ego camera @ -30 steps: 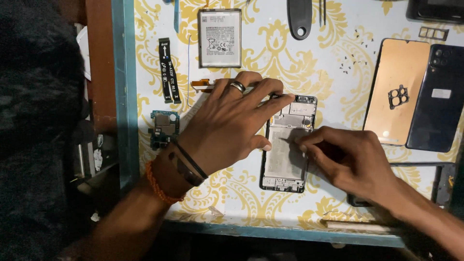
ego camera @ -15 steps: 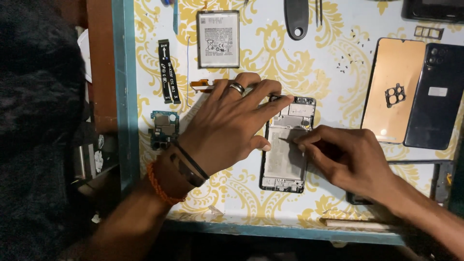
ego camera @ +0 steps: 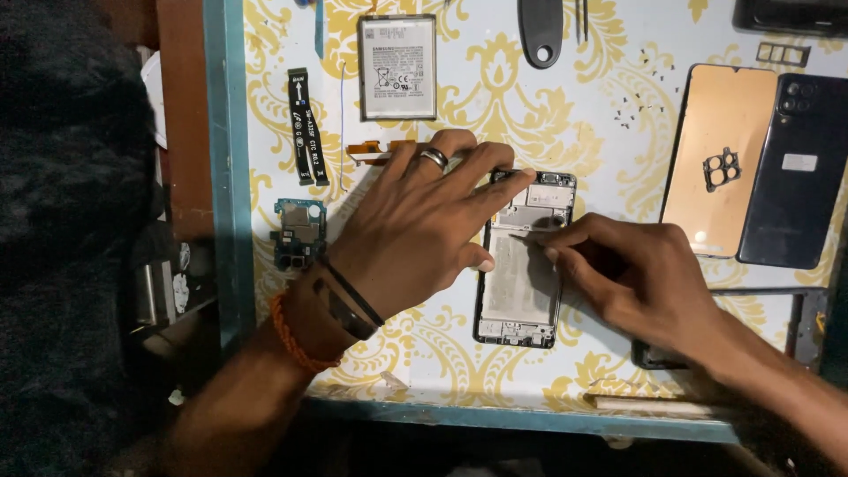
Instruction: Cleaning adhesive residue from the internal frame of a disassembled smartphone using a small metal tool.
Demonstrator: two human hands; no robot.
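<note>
At frame centre, the left hand [ego camera: 415, 230] presses flat on the opened phone [ego camera: 521, 283]; the right hand [ego camera: 632, 274] pinches a thin tool [ego camera: 530, 237] over it

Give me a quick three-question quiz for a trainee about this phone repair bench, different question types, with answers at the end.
1. True or false: the left hand presses on the opened phone frame.
2. Which lies nearest the circuit board? A) flat ribbon cable B) dark back cover C) gold panel
3. Fill in: the right hand holds a thin ______ tool over the frame.

Key: 1 true; 2 A; 3 pointed. The battery lies apart, above the hands.
</note>
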